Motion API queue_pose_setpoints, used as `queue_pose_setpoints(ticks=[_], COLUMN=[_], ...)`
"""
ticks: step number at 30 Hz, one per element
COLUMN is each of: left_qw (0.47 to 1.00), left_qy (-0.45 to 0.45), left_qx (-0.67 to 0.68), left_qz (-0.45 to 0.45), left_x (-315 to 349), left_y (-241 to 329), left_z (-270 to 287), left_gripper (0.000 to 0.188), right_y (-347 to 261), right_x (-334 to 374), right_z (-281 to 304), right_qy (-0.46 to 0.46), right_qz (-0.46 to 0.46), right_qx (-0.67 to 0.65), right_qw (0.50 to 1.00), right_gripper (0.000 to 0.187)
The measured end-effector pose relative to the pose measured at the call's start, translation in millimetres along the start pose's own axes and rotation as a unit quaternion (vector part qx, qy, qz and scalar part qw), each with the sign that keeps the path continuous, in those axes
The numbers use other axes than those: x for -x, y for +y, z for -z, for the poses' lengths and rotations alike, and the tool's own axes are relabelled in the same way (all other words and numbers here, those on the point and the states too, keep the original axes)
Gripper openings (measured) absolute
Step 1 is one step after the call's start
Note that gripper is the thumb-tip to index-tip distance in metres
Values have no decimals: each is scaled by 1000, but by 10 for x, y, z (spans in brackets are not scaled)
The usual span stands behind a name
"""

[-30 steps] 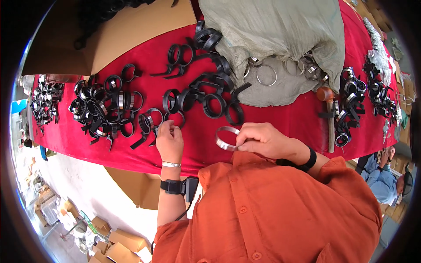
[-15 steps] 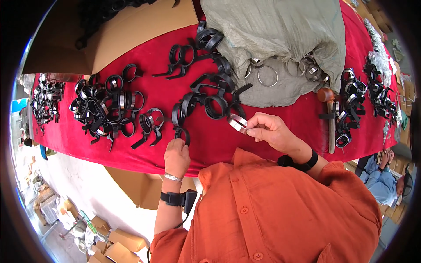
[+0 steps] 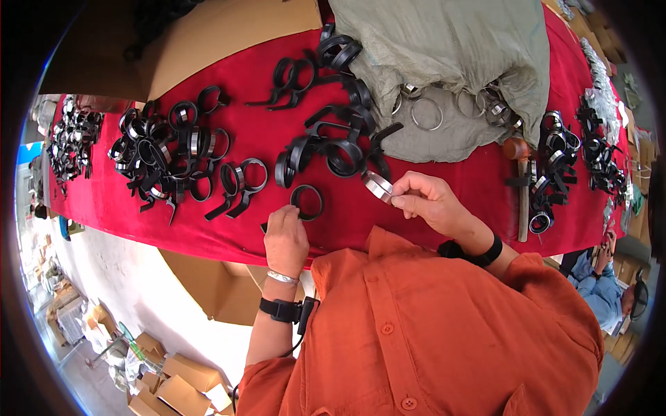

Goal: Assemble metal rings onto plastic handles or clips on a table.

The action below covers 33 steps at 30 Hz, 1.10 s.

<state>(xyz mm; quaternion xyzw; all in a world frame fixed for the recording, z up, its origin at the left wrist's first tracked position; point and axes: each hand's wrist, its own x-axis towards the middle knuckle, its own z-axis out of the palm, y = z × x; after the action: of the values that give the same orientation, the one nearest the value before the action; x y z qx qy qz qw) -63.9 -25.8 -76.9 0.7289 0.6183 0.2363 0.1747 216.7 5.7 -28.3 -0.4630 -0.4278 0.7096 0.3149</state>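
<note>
– What's nearest?
– The left hand point(image 3: 286, 237), gripping a black ring point(image 3: 320, 203) just beyond it. Edge-on half a second ago, the ring now turns its opening towards us.
– And the right hand point(image 3: 429, 201)?
– It pinches a metal ring point(image 3: 377, 186) on its left, farther from the body than a second ago.
– What's hidden?
– The left hand covers part of the black ring. Beyond the right, a sack point(image 3: 444, 41) partly covers loose rings point(image 3: 441, 115); far beyond the left, the top edge cuts off a box point(image 3: 229, 38).

no legible lettering, no readable labels or brands, no numbers or signs discernible
</note>
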Motion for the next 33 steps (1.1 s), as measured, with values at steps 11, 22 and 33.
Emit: queue_pose_setpoints(ticks=[11, 22, 33], left_qw=[963, 734, 758], left_qy=[-125, -162, -175], left_qx=[-237, 592, 607], left_qz=[19, 292, 163], left_x=[61, -120, -281], left_y=[-290, 612, 872], left_z=[-110, 668, 797], left_gripper=[38, 14, 34], right_y=[-47, -105, -763], right_x=[50, 114, 428], right_z=[-88, 135, -448], right_qy=[-8, -85, 86], right_qz=[15, -24, 203], right_qx=[13, -512, 69], right_qw=[1000, 854, 973], right_gripper=[8, 8, 5])
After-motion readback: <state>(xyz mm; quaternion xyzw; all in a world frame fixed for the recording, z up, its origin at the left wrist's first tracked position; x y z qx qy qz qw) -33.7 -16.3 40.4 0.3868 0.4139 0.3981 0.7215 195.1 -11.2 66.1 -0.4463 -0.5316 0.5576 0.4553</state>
